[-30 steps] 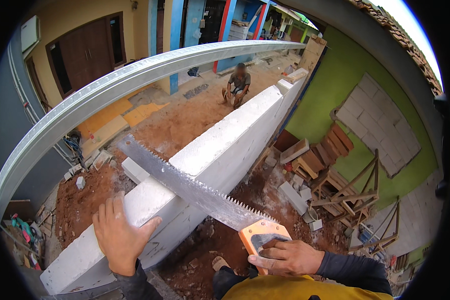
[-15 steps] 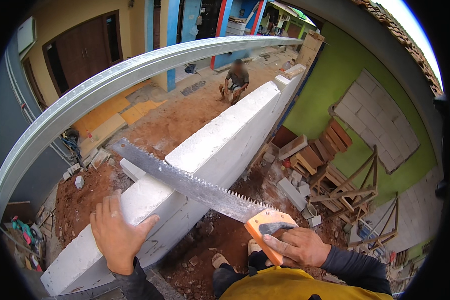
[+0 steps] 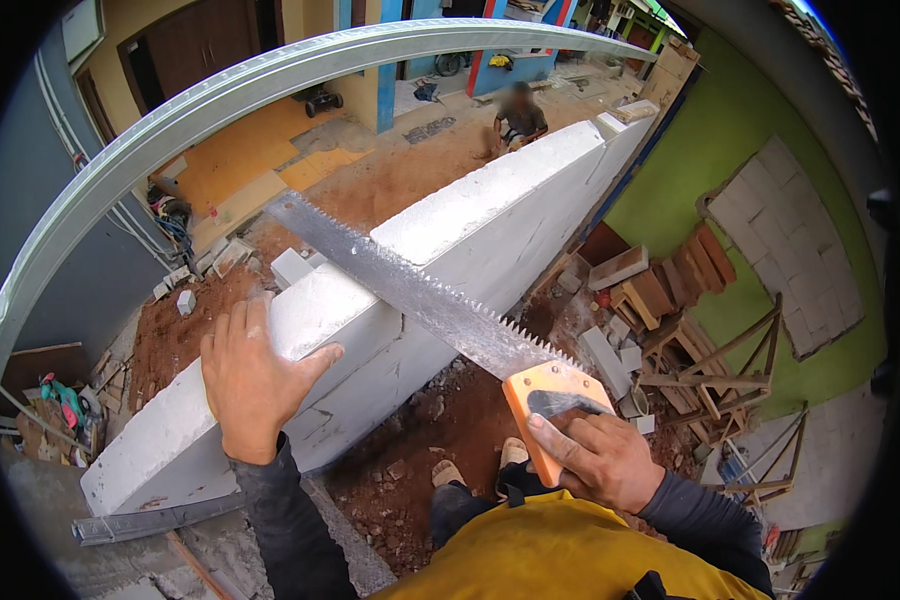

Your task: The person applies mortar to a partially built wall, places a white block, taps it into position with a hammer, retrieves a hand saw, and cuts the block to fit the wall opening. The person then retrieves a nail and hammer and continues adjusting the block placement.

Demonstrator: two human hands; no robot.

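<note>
A long white block wall (image 3: 490, 225) runs away from me. A hand saw (image 3: 420, 300) with an orange handle lies across its top, blade sunk into a cut, tip pointing to the far left. My right hand (image 3: 595, 455) grips the orange handle on the near right side of the wall. My left hand (image 3: 250, 380) lies flat, fingers spread, on the top of the wall just left of the cut.
A curved-looking metal channel (image 3: 220, 100) spans overhead on the left. A person (image 3: 518, 118) crouches on red soil at the wall's far end. Stacked bricks and wooden frames (image 3: 690, 320) lie right below a green wall. Loose white blocks (image 3: 290, 265) and tools (image 3: 65, 405) sit left.
The saw was drawn back toward me and pushed on again across the wall. The view tipped downward, so more of my yellow shirt and left forearm shows.
</note>
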